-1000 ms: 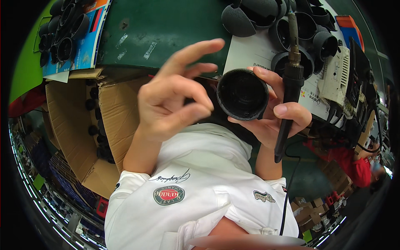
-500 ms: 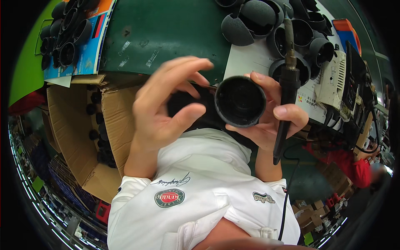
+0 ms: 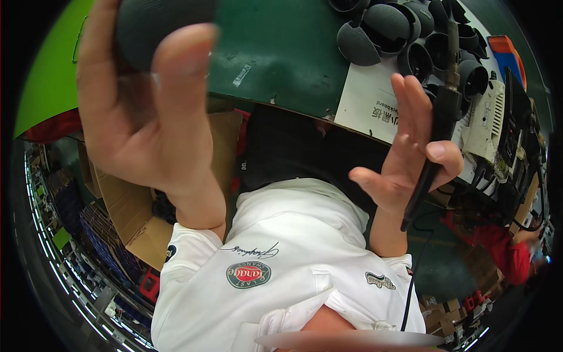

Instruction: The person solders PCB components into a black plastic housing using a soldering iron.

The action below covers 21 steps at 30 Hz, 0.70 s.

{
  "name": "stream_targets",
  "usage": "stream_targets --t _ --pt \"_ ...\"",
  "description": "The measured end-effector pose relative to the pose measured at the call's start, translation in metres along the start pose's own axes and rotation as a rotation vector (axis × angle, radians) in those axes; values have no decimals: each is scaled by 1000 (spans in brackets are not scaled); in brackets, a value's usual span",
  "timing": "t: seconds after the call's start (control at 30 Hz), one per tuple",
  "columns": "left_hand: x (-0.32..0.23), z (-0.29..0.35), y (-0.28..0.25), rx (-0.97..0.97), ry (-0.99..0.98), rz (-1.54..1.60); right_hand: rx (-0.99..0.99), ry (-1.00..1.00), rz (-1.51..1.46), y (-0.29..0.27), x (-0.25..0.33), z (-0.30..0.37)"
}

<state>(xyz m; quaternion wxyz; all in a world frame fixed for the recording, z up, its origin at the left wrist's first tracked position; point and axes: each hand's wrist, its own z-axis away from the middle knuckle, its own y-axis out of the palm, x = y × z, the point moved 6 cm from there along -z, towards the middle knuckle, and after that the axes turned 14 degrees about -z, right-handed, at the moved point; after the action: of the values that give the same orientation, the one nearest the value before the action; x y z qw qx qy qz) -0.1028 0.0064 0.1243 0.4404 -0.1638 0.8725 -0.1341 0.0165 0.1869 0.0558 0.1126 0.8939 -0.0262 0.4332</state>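
Note:
My left hand (image 3: 141,135) is raised at the upper left, large in view, its fingers and thumb around a dark grey ribbed, rounded shell (image 3: 167,17). The top of the shell is cut off by the picture's edge. On the right, my right hand (image 3: 404,167) has its palm up and several fingers stretched out. A black-handled soldering iron (image 3: 438,120) lies held between its fingers, metal tip toward the far side. Beyond that hand is a pile of similar dark grey shells (image 3: 384,24), some turned with their hollow side showing.
The shells rest on a white board (image 3: 360,97) on the green table (image 3: 275,56). A grubby cream soldering station (image 3: 485,114) stands at the right. An open cardboard box (image 3: 126,202) sits below the table edge at left. A person in red (image 3: 510,255) is at the far right.
The shell has passed from my right hand to my left, which has moved up and left with it. My right hand's fingers have spread, still keeping the soldering iron.

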Motion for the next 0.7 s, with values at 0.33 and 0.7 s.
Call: stream_targets --t 0.33,0.7 --pt "49 -19 20 166 -83 -188 -89 71 39 -12 6 22" --pt "24 104 100 803 -1060 1193 -41 151 -57 0 -17 14"
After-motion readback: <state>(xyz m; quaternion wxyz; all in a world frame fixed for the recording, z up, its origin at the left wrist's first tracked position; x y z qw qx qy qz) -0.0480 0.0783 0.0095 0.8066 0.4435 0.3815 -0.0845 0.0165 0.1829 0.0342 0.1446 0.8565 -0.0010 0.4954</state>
